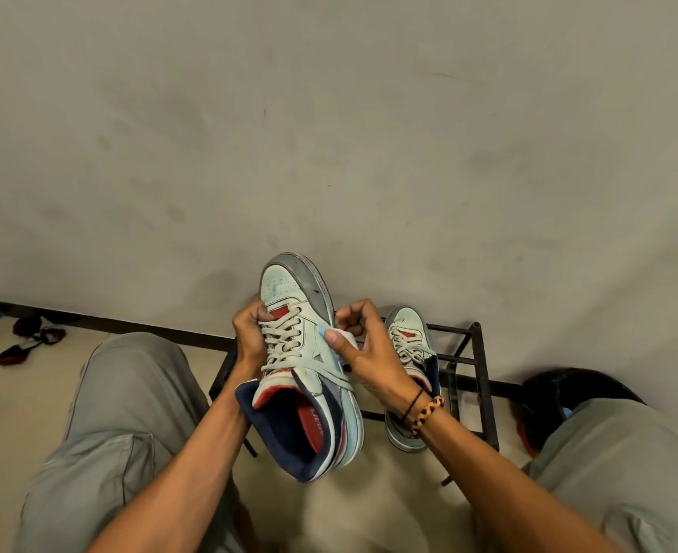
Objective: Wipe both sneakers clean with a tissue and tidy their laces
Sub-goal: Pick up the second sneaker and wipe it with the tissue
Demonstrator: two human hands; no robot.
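A pale sneaker (289, 297) with a grey toe rim, red tongue and navy collar is held up in front of me, toe pointing away. My left hand (249, 337) grips its left side beside the laces. My right hand (363, 345) pinches a small white-and-blue tissue (339, 336) against the sneaker's right side. The second matching sneaker (409, 337) stands on a black metal rack, partly hidden behind my right wrist.
The black metal rack (469, 353) stands on the floor against a grey wall. My knees in grey trousers (129, 413) flank the view. A black helmet-like object (568, 389) lies at right. Dark red and black items (30, 341) lie on the floor at far left.
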